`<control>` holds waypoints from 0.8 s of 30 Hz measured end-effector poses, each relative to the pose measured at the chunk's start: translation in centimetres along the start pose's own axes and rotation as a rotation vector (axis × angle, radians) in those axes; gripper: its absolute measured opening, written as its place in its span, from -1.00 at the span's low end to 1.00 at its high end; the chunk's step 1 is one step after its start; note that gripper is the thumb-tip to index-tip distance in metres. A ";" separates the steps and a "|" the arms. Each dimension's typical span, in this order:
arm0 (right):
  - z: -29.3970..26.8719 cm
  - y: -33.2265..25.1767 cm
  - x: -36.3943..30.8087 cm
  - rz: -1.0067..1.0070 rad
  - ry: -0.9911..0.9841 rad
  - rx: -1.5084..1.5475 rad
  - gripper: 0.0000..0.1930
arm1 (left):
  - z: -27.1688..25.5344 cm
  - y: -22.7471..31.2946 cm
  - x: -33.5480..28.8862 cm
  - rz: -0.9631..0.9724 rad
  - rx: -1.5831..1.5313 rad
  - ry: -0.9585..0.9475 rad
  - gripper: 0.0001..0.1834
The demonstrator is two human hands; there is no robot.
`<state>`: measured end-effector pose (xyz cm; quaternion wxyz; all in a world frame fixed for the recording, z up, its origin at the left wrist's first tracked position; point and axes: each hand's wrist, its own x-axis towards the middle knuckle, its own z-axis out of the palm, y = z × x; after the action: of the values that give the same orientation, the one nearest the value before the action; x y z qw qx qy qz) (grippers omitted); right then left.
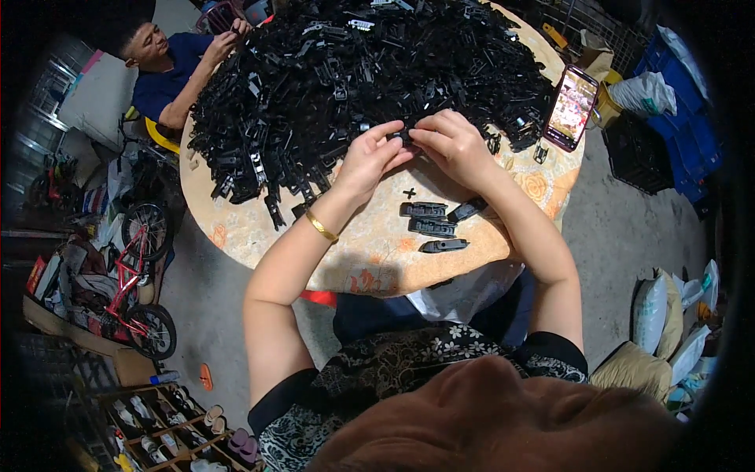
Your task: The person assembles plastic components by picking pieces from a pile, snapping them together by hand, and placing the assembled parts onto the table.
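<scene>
Both the left hand [368, 161] and the right hand [456, 144] pinch a small dark part [406, 138] between them, just by the near side of a big black heap [314, 102]. On the right, a phone [570, 108] is near the edge of the surface [224, 236]; the marks on its bright screen are too small to read. The surface is round, and its near edge curves just past four loose black parts [432, 227]. Some room lies between those and the hands, with a tiny black cross [410, 193] in it. Three loose parts lie long from left to right; the one on the right slants to the far right. The hands hide much of the pinched part, so I cannot tell which way it points.
</scene>
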<state>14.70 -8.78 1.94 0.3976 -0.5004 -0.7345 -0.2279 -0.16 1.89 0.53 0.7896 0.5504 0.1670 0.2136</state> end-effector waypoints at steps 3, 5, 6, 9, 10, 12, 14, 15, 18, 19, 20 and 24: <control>0.1 -0.4 -0.2 0.032 -0.046 -0.013 -0.80 | 0.3 0.4 -0.2 -0.072 -0.072 0.009 -0.61; 0.2 -0.5 -0.3 0.057 -0.067 -0.026 -0.80 | 0.3 0.5 -0.2 -0.085 -0.095 0.003 -0.61; 0.3 -0.5 -0.2 0.018 -0.041 -0.064 -0.79 | 0.2 0.5 -0.2 -0.099 -0.116 -0.002 -0.61; 0.9 -0.4 -0.1 -0.026 -0.007 -0.101 -0.78 | -0.5 0.3 0.0 -0.092 -0.181 -0.022 -0.61; 1.0 -0.4 -0.1 -0.030 0.001 -0.101 -0.77 | -0.4 0.4 0.0 -0.092 -0.182 -0.022 -0.61; 0.6 -0.4 0.1 -0.030 0.009 -0.079 -0.77 | -0.1 0.6 -0.3 -0.044 -0.265 -0.039 -0.64; 0.3 -0.3 0.2 -0.029 0.018 -0.057 -0.77 | 0.1 0.7 -0.2 -0.023 -0.289 -0.087 -0.63; 0.2 -0.2 0.2 -0.016 0.000 0.005 -0.77 | 0.2 0.8 -0.3 -0.004 -0.311 -0.136 -0.63; 0.5 0.5 -0.2 0.238 0.038 0.352 -0.75 | 0.1 1.1 -0.2 -0.035 -0.166 -0.078 -0.60; 0.7 0.9 -0.4 0.477 0.095 0.638 -0.74 | 0.3 1.0 -0.3 -0.035 -0.164 -0.085 -0.60; 0.5 2.2 -0.5 0.543 0.135 0.551 -0.72 | 0.6 0.6 -0.6 -0.075 -0.078 -0.059 -0.59; -1.3 6.1 -0.5 0.776 0.116 0.152 -0.79 | 1.3 -0.6 -1.0 -0.160 0.048 -0.123 -0.58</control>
<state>20.82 -7.61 1.87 0.5311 -0.6960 -0.4821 -0.0337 -0.25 0.16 0.41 0.7995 0.5663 0.1665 0.1115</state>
